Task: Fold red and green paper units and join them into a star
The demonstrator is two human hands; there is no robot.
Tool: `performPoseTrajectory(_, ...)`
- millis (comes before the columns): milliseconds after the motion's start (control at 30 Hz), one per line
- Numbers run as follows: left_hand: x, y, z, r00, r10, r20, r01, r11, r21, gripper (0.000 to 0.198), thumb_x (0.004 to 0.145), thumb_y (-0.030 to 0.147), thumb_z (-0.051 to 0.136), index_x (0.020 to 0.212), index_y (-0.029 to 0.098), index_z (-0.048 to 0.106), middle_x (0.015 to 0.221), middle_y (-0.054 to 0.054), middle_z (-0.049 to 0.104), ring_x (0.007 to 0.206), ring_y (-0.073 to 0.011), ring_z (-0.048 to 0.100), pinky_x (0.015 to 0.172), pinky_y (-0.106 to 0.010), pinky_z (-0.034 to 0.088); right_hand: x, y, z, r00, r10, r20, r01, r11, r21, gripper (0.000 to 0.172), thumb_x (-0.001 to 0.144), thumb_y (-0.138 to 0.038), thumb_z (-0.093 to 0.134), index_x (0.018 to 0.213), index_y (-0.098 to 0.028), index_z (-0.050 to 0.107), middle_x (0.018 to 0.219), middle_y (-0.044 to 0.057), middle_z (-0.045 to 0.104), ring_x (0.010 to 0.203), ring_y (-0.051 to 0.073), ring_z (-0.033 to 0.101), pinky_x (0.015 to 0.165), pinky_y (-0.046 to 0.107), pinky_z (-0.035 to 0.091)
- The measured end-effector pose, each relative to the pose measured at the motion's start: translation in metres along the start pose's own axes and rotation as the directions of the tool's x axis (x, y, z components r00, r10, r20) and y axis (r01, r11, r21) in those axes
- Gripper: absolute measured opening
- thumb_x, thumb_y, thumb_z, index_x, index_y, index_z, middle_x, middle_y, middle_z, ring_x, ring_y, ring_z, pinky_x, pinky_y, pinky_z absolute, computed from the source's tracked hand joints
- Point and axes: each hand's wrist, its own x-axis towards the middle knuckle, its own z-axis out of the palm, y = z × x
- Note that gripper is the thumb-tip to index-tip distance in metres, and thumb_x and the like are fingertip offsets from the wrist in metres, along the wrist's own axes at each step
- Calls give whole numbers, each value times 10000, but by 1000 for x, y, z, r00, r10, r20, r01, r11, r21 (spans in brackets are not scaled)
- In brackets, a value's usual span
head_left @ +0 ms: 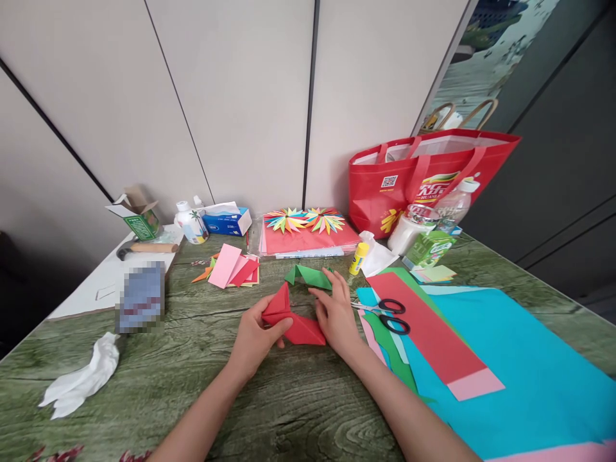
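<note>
My left hand [256,333] grips a red folded paper piece [301,328], thumb on top and fingers behind it. The piece has an upright peak on the left and a flat pointed flap running right. My right hand [337,314] has its fingers apart, the thumb side close to the red flap's right edge. Its upper fingers reach the right end of a green folded paper piece [308,276], which lies zigzag-shaped on the table behind the red one. Whether those fingers press on the green piece, I cannot tell.
Scissors [394,316] lie on paper sheets at right, near a red strip [433,327] and large blue sheet [510,359]. A glue stick [359,258] stands behind. Paper stars [305,221], small coloured papers [233,266], a red bag [375,192], hammer [149,248] and tissue [84,378] surround the area.
</note>
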Motion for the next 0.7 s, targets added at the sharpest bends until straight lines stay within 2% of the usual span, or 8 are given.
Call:
performPoseTrajectory(67,-1,2,1,1000,-15,1,15,1000,10,489,620,269,719,1058,129,552,654,23,609,407,-63,464,406,-193,412,0,5,1,995,-22,92,36,988,-153,348,805,-88,389,1005,-211,645,1435,60,253,1336,316,76,1012,560,218)
performPoseTrajectory(100,-1,3,1,1000,-26,3,26,1000,2,513,617,262,722,1075,120,538,654,17,616,419,-66,478,421,-194,425,0,7,3,990,-10,138,38,978,-205,365,807,-80,382,1036,-215,633,1451,50,223,1340,323,32,1011,584,190)
performPoseTrajectory(200,0,4,0,998,-65,7,65,995,-75,583,606,266,734,1114,111,493,691,-6,634,459,-88,530,452,-214,471,-1,13,8,974,34,222,28,961,-274,414,818,-71,356,1154,-199,561,1456,62,220,1342,325,26,1006,601,176)
performPoseTrajectory(267,2,2,-1,996,-93,-8,91,985,-146,618,611,286,732,1142,124,458,727,-17,639,460,-97,542,427,-225,481,0,15,11,977,41,211,16,966,-259,440,821,-68,334,1212,-174,507,1444,75,252,1343,315,52,1012,586,190)
performPoseTrajectory(367,6,-2,-5,986,-136,-92,114,971,-210,618,637,281,712,1161,142,414,685,-7,627,411,-88,516,363,-208,453,2,14,11,995,14,96,0,990,-144,437,829,-90,323,1234,-163,472,1393,92,351,1331,282,161,1021,543,230)
performPoseTrajectory(467,9,-6,-8,975,-155,-162,115,966,-232,575,646,237,696,1144,144,422,650,6,601,430,-99,526,369,-218,471,5,9,6,998,16,-60,-12,999,53,345,836,-174,389,1157,-176,515,1263,120,488,1215,247,391,974,460,346)
performPoseTrajectory(600,13,-12,-10,979,-134,-155,97,969,-225,500,624,201,690,1083,155,495,762,-18,598,580,-141,600,495,-286,542,7,-2,-4,988,81,-135,-44,965,258,176,802,-219,491,949,-192,585,1036,92,599,992,219,548,826,378,448)
performPoseTrajectory(700,15,-17,-11,992,-62,-113,44,986,-159,509,641,203,668,1126,181,512,1030,-78,600,776,-180,639,701,-337,539,5,-11,-9,981,97,-166,-39,947,319,99,796,-199,509,856,-193,588,915,59,616,881,193,572,769,339,457)
